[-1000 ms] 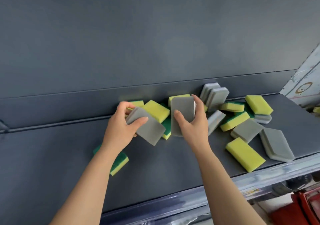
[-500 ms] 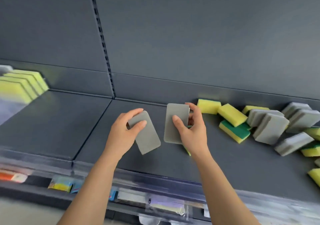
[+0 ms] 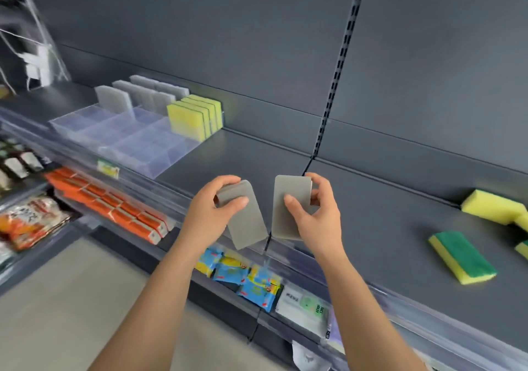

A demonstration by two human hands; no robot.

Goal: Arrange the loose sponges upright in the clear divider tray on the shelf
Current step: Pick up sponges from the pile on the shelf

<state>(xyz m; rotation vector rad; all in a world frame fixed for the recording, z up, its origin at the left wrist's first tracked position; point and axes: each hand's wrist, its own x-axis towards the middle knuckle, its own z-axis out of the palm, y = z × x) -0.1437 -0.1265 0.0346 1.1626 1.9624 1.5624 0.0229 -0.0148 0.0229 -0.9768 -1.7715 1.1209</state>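
Grey sponges, likely light and squashy, sit one in each hand, left hand (image 3: pixel 213 213) and right hand (image 3: pixel 314 216), pinched across their short edges, the clear divider tray (image 3: pixel 120 142) far off to their left.

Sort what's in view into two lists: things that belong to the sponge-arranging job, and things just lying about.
Belongs to the job:
left hand holding a grey sponge
right hand holding a second grey sponge
clear divider tray
loose green-and-yellow sponge
loose yellow sponge

Just lying about:
orange packets
blue packets
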